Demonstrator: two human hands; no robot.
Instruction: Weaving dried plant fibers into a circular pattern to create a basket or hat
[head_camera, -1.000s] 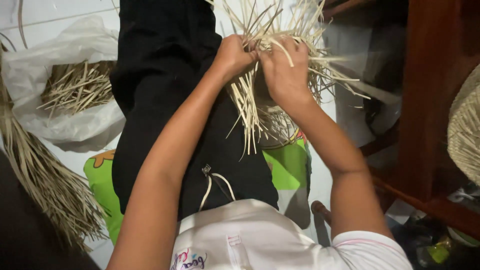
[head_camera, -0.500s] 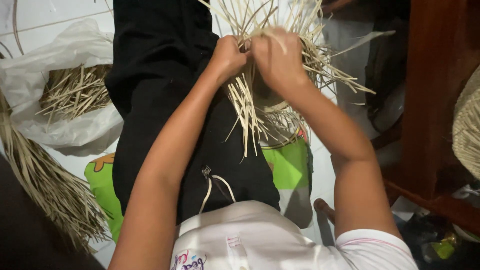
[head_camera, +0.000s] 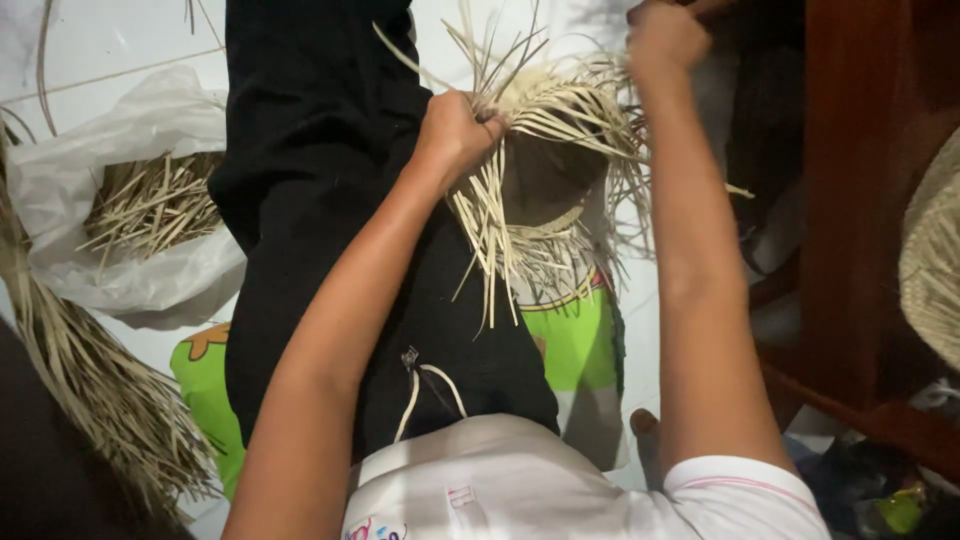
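Observation:
A half-woven piece of pale straw with many loose strands sticking out sits over a round dark form above my black-trousered lap. My left hand is closed on the strands at its left edge. My right hand is raised at the upper right, fingers curled; thin strands run near it, and I cannot make out whether it grips one.
A clear plastic bag with cut straw lies at left on the white tiled floor. A long bundle of straw runs down the left. A green cushion is under me. Dark wooden furniture stands at right, with a woven straw piece.
My right hand left the weave and rose up and to the right. My left hand stayed gripping the strands. The dark form under the weave is now exposed.

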